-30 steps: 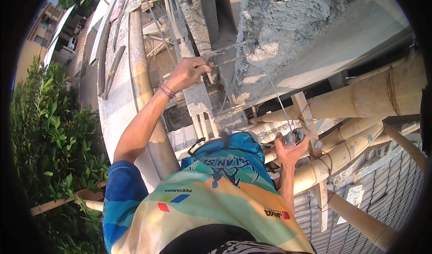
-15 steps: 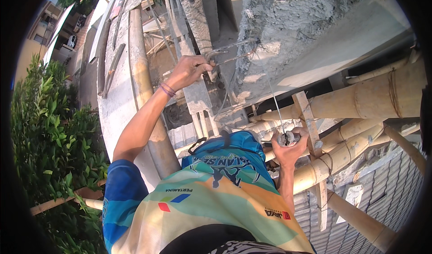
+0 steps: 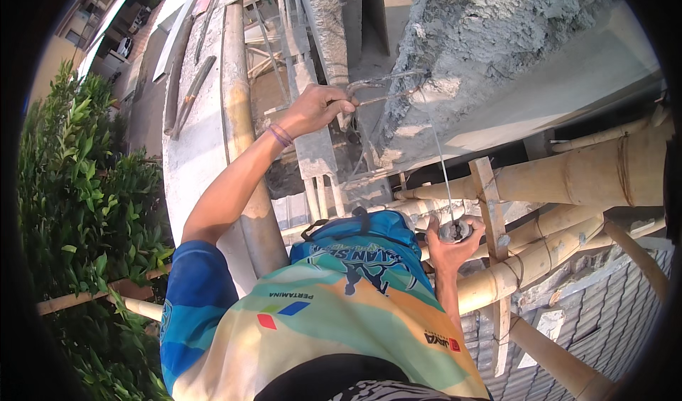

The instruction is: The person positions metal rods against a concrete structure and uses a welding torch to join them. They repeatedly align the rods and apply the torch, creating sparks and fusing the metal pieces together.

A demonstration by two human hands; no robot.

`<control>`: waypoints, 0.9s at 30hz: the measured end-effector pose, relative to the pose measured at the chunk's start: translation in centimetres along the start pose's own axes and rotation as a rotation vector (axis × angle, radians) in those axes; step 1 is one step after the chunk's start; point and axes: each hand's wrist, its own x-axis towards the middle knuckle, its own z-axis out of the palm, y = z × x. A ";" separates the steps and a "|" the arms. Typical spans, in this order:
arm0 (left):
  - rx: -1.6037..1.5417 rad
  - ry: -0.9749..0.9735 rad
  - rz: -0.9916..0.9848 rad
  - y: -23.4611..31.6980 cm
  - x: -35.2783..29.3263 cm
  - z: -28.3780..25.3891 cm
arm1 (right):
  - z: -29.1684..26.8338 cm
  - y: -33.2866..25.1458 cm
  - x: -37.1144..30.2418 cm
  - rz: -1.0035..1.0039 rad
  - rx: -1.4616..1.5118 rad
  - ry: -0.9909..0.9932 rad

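Note:
My left hand (image 3: pixel 316 110) is raised and closed around a bent steel bar (image 3: pixel 383 88) that sticks out of a rough grey concrete mass (image 3: pixel 483 31). My right hand (image 3: pixel 449 246) is lower, by the bamboo poles, with its fingers curled around a small coil of tie wire (image 3: pixel 455 230). From the coil a thin wire (image 3: pixel 442 161) runs straight up to the bent bar. A purple band sits on my left wrist. A blue pouch (image 3: pixel 359 232) hangs at my chest between the two arms.
Thick bamboo scaffold poles (image 3: pixel 568 181) lashed with cord cross at the right over a tiled roof (image 3: pixel 604 309). A grey metal pipe (image 3: pixel 241 117) runs down beside my left arm. Green bushes (image 3: pixel 85 188) fill the left, far below.
My right hand's fingers, spread a second ago, have closed around the wire coil. My left hand has stayed on the bent bar.

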 end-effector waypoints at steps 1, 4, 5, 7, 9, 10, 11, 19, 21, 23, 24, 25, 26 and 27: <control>0.001 -0.008 0.003 -0.2 0.0 0.0 | -0.1 0.2 -0.1 0.023 0.006 0.007; -0.018 -0.017 0.008 -0.6 0.1 0.0 | -0.3 0.7 -0.4 0.072 0.033 0.017; -0.012 -0.017 0.010 -0.6 0.1 0.0 | -0.4 0.8 -0.5 0.090 0.039 0.018; -0.006 -0.019 -0.008 -0.6 0.1 0.0 | -0.6 0.9 -0.6 0.125 0.058 0.014; -0.013 -0.031 -0.035 -0.5 0.1 0.0 | -0.6 0.8 -0.6 0.172 0.083 0.024; -0.014 -0.035 -0.043 -0.4 0.2 0.1 | -0.6 0.7 -0.5 0.126 0.049 0.021; -0.014 -0.038 -0.051 -0.3 0.2 0.0 | -0.6 0.6 -0.4 0.090 0.026 0.026; -0.040 -0.055 -0.072 0.0 0.3 -0.3 | -0.6 -0.1 0.3 0.038 0.032 0.019; -0.022 -0.053 -0.070 -0.1 0.3 -0.2 | -0.6 -0.1 0.2 0.025 0.014 0.029; -0.018 -0.045 -0.059 -0.2 0.3 -0.2 | -0.5 0.0 0.2 0.019 0.007 0.029; -0.021 -0.037 -0.049 -0.2 0.3 -0.1 | -0.5 0.0 0.2 0.019 0.007 0.025; -0.024 -0.030 -0.039 -0.3 0.3 -0.1 | -0.4 0.1 0.2 0.029 0.012 0.033; -0.023 -0.030 -0.044 -0.3 0.3 -0.1 | -0.4 0.1 0.3 0.052 0.017 0.013; -0.021 -0.031 -0.049 -0.3 0.3 -0.1 | -0.3 0.1 0.3 0.086 0.027 0.006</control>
